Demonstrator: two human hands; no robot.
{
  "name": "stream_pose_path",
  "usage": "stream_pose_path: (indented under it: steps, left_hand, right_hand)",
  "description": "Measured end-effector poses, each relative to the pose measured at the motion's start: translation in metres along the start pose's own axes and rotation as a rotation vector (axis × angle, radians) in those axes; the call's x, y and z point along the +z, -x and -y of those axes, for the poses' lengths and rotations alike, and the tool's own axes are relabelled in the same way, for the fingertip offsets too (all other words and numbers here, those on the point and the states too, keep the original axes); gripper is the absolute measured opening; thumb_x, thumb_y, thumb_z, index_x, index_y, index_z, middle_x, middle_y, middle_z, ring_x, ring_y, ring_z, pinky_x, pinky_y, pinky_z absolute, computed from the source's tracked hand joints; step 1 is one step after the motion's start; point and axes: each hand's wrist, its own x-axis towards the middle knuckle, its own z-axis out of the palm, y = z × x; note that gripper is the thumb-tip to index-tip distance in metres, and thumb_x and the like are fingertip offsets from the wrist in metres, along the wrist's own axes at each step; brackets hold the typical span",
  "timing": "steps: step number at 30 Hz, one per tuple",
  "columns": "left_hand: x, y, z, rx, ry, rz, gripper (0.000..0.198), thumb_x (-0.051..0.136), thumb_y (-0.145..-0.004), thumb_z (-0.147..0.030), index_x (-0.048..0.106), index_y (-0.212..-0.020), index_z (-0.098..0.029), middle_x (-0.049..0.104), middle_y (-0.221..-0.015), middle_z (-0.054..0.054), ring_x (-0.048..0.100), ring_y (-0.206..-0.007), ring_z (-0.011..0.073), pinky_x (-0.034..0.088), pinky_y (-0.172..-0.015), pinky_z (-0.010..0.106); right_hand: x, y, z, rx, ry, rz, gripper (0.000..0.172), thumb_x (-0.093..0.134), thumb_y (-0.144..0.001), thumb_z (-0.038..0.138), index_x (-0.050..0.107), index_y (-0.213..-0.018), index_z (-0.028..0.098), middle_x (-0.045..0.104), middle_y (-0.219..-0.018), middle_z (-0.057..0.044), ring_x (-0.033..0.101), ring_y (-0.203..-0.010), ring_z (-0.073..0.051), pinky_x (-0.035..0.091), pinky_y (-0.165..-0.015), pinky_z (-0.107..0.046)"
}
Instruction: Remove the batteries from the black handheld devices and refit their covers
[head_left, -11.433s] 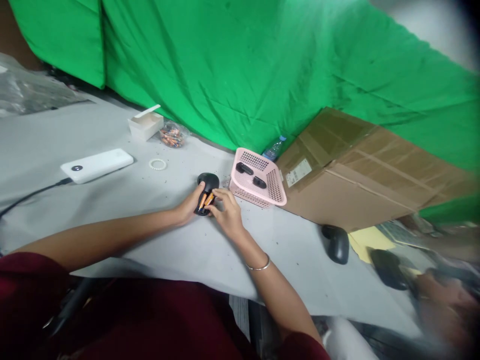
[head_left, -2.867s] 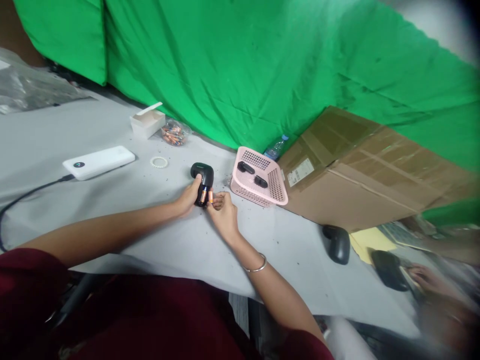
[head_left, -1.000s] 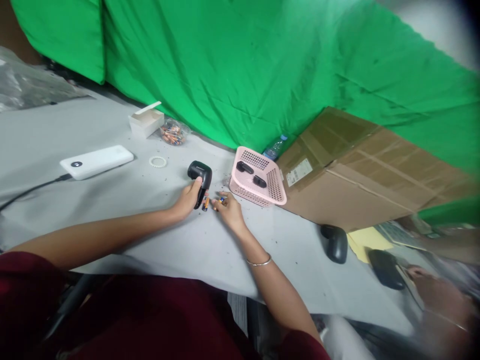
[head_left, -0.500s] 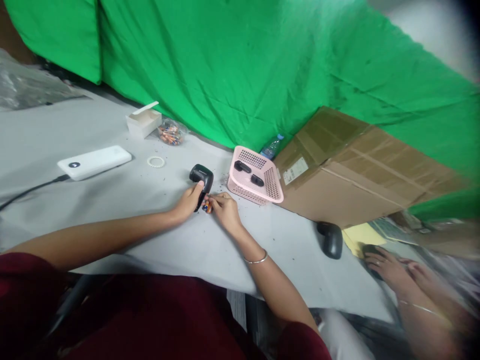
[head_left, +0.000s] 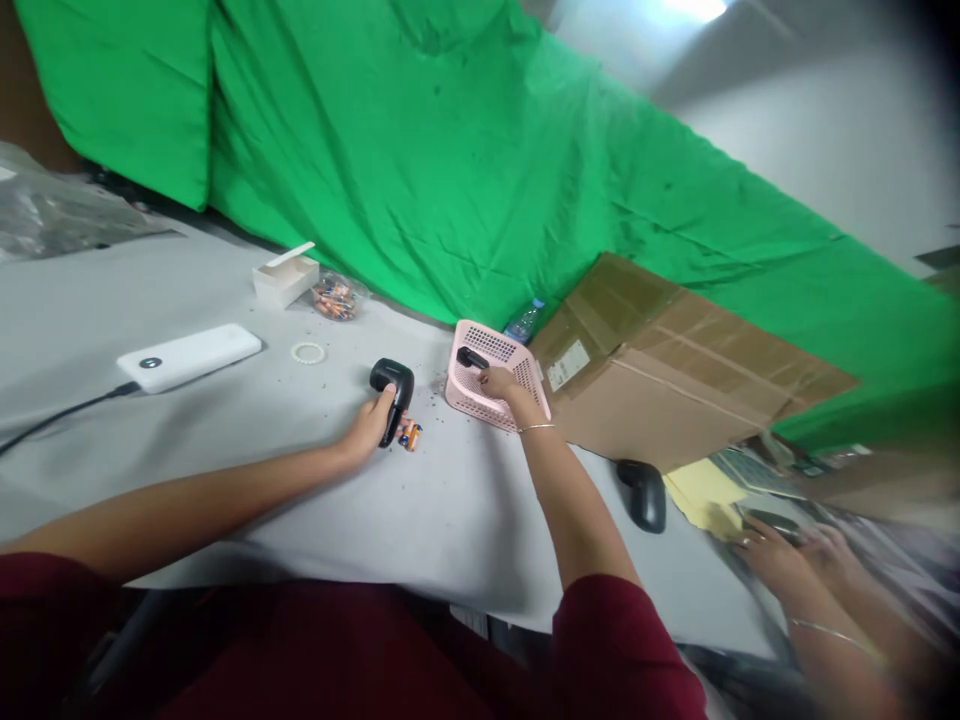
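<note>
My left hand (head_left: 376, 418) is closed around the handle of a black pistol-shaped device (head_left: 397, 374), held upright just over the table. Orange-and-blue batteries (head_left: 410, 435) lie close beside its handle, near my left fingertips. My right hand (head_left: 498, 381) reaches into a pink plastic basket (head_left: 484, 412), fingers drawn together and pointing down. Whatever is between them is hidden. One small black piece (head_left: 472, 357) shows in the basket just beyond my right fingers.
Behind the basket stand a water bottle (head_left: 525, 320) and a large cardboard box (head_left: 622, 395). Another black device (head_left: 643, 497) lies right, near a co-worker's hands (head_left: 780, 555). Leftward are a power bank (head_left: 191, 358), a beaded bracelet (head_left: 307, 352), a white box (head_left: 285, 284) and bagged batteries (head_left: 335, 298).
My right hand has left the batteries by the device and moved right into the basket, covering one black piece there. My left hand keeps hold of the device. The view has tilted up slightly.
</note>
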Motion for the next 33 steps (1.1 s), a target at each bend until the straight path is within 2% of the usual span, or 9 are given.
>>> stream_pose_path:
  steps: [3, 6, 9, 12, 16, 21, 23, 29, 33]
  left_hand:
    - [0.000, 0.000, -0.001, -0.024, 0.025, -0.019, 0.053, 0.044, -0.091, -0.057, 0.064, -0.081, -0.009, 0.069, -0.074, 0.013, 0.066, -0.060, 0.0180, 0.054, -0.058, 0.026]
    - [0.000, -0.001, -0.001, -0.023, 0.047, -0.028, 0.052, 0.044, -0.091, -0.057, 0.064, -0.081, -0.009, 0.069, -0.073, 0.012, 0.066, -0.061, 0.0186, 0.055, -0.056, 0.026]
    - [0.000, -0.001, 0.000, -0.009, 0.060, -0.028, 0.054, 0.044, -0.090, -0.058, 0.064, -0.084, -0.009, 0.068, -0.071, 0.012, 0.066, -0.059, 0.0183, 0.055, -0.056, 0.026]
    - [0.000, 0.000, -0.001, -0.018, 0.056, -0.050, 0.052, 0.042, -0.091, -0.056, 0.063, -0.086, -0.009, 0.068, -0.072, 0.011, 0.065, -0.057, 0.0179, 0.055, -0.055, 0.027]
    - [0.001, 0.001, -0.003, -0.024, 0.069, -0.055, 0.051, 0.042, -0.092, -0.056, 0.062, -0.086, -0.009, 0.068, -0.079, 0.012, 0.066, -0.062, 0.0188, 0.056, -0.056, 0.029]
    - [-0.001, -0.002, -0.007, -0.082, 0.115, -0.017, 0.055, 0.040, -0.091, -0.058, 0.063, -0.090, -0.009, 0.068, -0.086, 0.014, 0.066, -0.066, 0.0192, 0.057, -0.060, 0.031]
    - [-0.002, -0.002, -0.009, -0.121, 0.138, 0.017, 0.057, 0.038, -0.091, -0.059, 0.064, -0.089, -0.009, 0.068, -0.087, 0.015, 0.066, -0.069, 0.0195, 0.057, -0.061, 0.031]
    - [-0.002, 0.002, -0.015, -0.141, 0.228, 0.193, 0.057, 0.034, -0.093, -0.057, 0.065, -0.093, -0.009, 0.069, -0.085, 0.014, 0.065, -0.067, 0.0206, 0.054, -0.060, 0.031]
    - [-0.002, 0.007, -0.015, -0.062, 0.312, 0.244, 0.037, 0.040, -0.089, -0.040, 0.066, -0.088, -0.013, 0.069, -0.083, 0.010, 0.065, -0.074, 0.0224, 0.053, -0.067, 0.033]
  right_hand:
    - [-0.010, 0.018, 0.013, -0.105, -0.066, -0.076, 0.021, 0.058, -0.082, 0.015, 0.069, -0.100, 0.014, 0.068, -0.106, -0.011, 0.061, -0.101, -0.022, 0.044, -0.094, -0.033]
    - [-0.025, 0.057, 0.026, -0.204, -0.208, -0.202, 0.034, 0.047, -0.091, 0.028, 0.059, -0.119, 0.014, 0.059, -0.125, -0.012, 0.056, -0.113, -0.020, 0.043, -0.096, -0.032]
    - [-0.018, 0.100, 0.033, -0.368, -0.581, -0.019, 0.036, 0.057, -0.087, 0.039, 0.061, -0.115, 0.016, 0.064, -0.114, -0.009, 0.062, -0.097, -0.019, 0.048, -0.084, -0.031]
    - [0.013, 0.122, 0.031, -0.388, -0.498, 0.162, 0.028, 0.063, -0.083, 0.033, 0.067, -0.106, 0.017, 0.066, -0.105, -0.006, 0.062, -0.093, -0.018, 0.047, -0.086, -0.033]
    - [0.044, 0.120, 0.019, -0.390, -0.203, 0.004, 0.030, 0.066, -0.082, 0.027, 0.068, -0.110, 0.016, 0.062, -0.114, -0.010, 0.055, -0.109, -0.024, 0.039, -0.101, -0.041]
    - [0.041, 0.123, 0.005, -0.434, -0.151, 0.133, 0.063, 0.079, -0.070, 0.032, 0.060, -0.127, 0.016, 0.057, -0.125, -0.013, 0.051, -0.117, -0.027, 0.039, -0.103, -0.043]
    - [0.038, 0.126, 0.005, -0.438, -0.159, 0.165, 0.065, 0.079, -0.069, 0.029, 0.059, -0.128, 0.015, 0.058, -0.123, -0.013, 0.053, -0.115, -0.026, 0.041, -0.102, -0.043]
    - [0.047, 0.133, 0.027, -0.478, -0.229, -0.059, 0.068, 0.075, -0.074, 0.033, 0.051, -0.135, 0.018, 0.055, -0.127, -0.013, 0.052, -0.117, -0.027, 0.043, -0.101, -0.043]
    - [0.060, 0.145, 0.057, -0.599, -0.422, -0.254, 0.069, 0.070, -0.081, 0.039, 0.040, -0.142, 0.028, 0.046, -0.136, -0.009, 0.045, -0.127, -0.024, 0.039, -0.108, -0.043]
